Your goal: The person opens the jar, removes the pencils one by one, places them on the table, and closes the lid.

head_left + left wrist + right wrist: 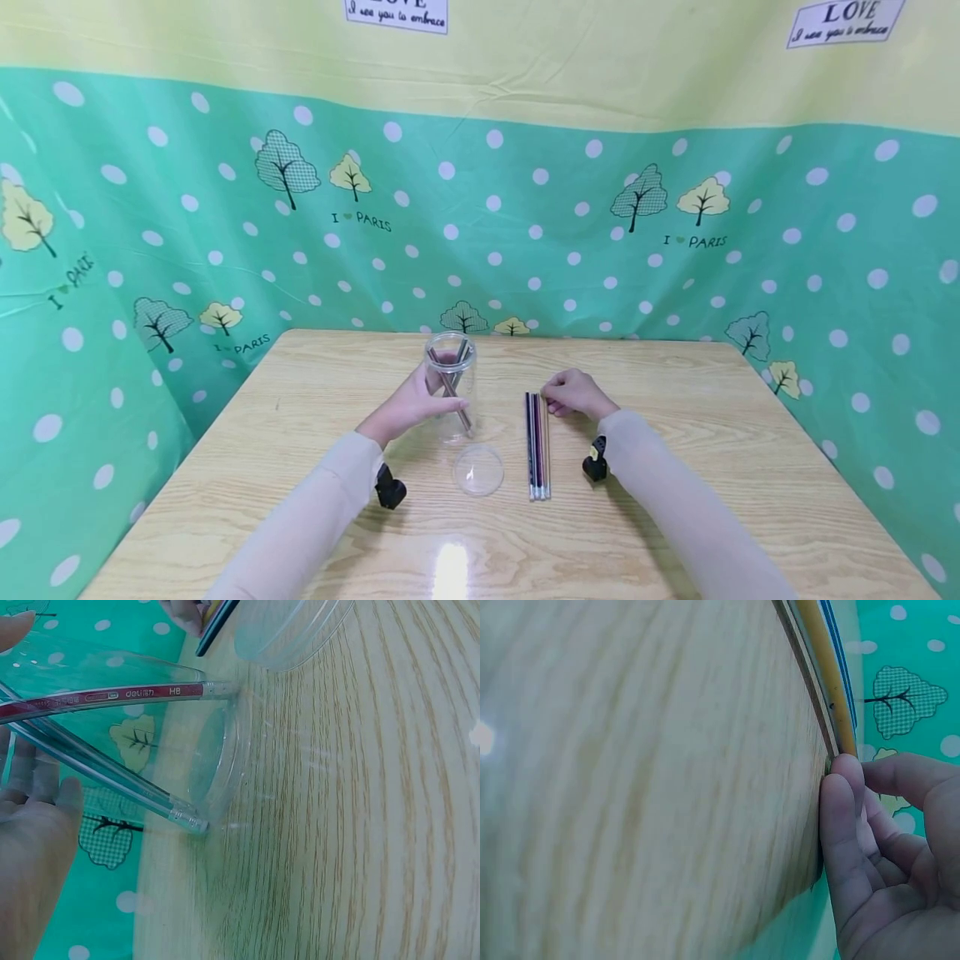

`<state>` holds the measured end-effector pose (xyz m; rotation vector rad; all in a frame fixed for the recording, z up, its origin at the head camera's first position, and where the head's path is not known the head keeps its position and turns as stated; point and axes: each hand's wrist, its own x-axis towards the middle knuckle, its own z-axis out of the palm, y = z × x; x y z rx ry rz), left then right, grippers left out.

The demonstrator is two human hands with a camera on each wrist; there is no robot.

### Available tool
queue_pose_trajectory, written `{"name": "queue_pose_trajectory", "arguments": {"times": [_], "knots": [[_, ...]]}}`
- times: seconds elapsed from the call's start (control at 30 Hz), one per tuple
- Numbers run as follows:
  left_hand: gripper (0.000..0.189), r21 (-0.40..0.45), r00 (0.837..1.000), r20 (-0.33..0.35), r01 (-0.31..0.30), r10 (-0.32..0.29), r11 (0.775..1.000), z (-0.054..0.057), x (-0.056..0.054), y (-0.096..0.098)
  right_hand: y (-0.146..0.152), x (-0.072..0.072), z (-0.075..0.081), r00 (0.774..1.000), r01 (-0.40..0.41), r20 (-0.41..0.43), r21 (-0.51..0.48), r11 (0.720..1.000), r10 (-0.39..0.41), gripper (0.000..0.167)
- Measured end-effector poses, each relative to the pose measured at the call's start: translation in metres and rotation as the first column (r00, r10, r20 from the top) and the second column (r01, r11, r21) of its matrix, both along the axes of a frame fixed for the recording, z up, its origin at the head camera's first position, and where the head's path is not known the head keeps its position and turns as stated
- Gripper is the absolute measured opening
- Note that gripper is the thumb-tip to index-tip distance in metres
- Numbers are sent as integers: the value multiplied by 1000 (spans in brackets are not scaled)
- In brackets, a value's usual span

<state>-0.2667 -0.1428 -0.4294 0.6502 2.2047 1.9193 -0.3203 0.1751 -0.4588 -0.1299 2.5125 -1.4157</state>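
My left hand (416, 402) holds a clear jar (468, 385) upright, fingers and thumb round its side. Inside it several pencils lean and cross; the left wrist view shows a red one (142, 695) marked HB and darker ones (112, 761), eraser ends down at the jar's base. To the right lies a side-by-side row of pencils (533, 450), eraser ends toward me. At the far end of this row my right hand (573, 393) pinches the end of the outermost yellow pencil (831, 671) between thumb and fingertips.
A round clear lid (478, 471) lies on the wooden table (315, 517) in front of the jar, left of the pencil row. Behind the table hangs a green and yellow printed cloth (517, 208). Each wrist wears a black camera (389, 487).
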Motion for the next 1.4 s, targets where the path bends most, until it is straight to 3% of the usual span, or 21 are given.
{"name": "queue_pose_trajectory", "arguments": {"times": [0.43, 1.4], "knots": [[79, 11, 1000, 12, -4, 3, 1000, 0, 0, 0, -6, 1, 4, 999, -29, -19, 45, 999, 30, 20], [77, -8, 1000, 3, -3, 3, 1000, 0, 0, 0, -6, 3, 7, 1000, -26, -11, 17, 1000, 26, 18]]}}
